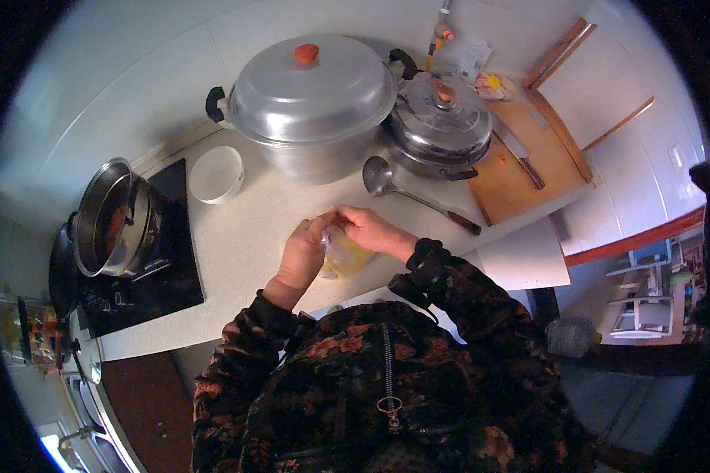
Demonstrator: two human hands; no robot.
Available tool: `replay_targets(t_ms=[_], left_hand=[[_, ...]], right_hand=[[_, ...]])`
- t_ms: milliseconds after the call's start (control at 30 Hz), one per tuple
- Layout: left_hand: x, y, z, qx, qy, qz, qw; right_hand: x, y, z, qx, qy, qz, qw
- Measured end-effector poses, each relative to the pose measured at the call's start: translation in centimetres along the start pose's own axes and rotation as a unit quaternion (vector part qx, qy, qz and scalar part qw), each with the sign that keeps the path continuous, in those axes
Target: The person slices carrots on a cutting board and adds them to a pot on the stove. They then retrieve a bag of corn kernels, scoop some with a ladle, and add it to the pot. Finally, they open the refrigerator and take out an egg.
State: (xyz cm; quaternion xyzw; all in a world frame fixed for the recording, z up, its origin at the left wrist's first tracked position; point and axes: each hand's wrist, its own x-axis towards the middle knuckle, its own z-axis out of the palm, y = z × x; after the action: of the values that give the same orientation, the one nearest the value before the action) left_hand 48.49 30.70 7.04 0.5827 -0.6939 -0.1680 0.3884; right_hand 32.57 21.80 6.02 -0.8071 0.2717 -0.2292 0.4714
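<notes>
A clear plastic bag (346, 257) with yellowish contents rests near the counter's front edge. My left hand (303, 254) and my right hand (364, 227) meet at its gathered top, and both grip it there. The fingertips touch or overlap, so their exact hold is partly hidden. Beyond my right hand lies a steel ladle (380, 177) with a dark handle. A white bowl (217, 175) stands farther back, to the left of my hands.
Behind stand a large lidded aluminium pot (313, 94) and a smaller lidded steel pot (444, 127). A cleaver (516, 148) lies on a wooden cutting board (494, 189) at right. On the left, an open steel pot (109, 219) sits on a black cooktop (180, 254).
</notes>
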Motion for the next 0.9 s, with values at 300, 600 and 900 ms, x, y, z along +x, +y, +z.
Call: replay_targets(t_ms=[300,600,900], left_hand=[[0.9,-1.3,0.5,0.214,0.069,0.146,0.963],[-0.7,-1.5,0.0,0.119,0.011,0.166,0.979],[-3.7,-1.5,-1.8,-0.019,-0.043,0.032,0.998]], right_hand=[[1.0,-0.3,-1.3,0.072,-0.112,0.074,0.988],[1.2,0.5,-1.6,-0.234,-0.062,-0.047,0.969],[-0.1,0.8,0.5,-0.225,0.019,-0.09,0.97]])
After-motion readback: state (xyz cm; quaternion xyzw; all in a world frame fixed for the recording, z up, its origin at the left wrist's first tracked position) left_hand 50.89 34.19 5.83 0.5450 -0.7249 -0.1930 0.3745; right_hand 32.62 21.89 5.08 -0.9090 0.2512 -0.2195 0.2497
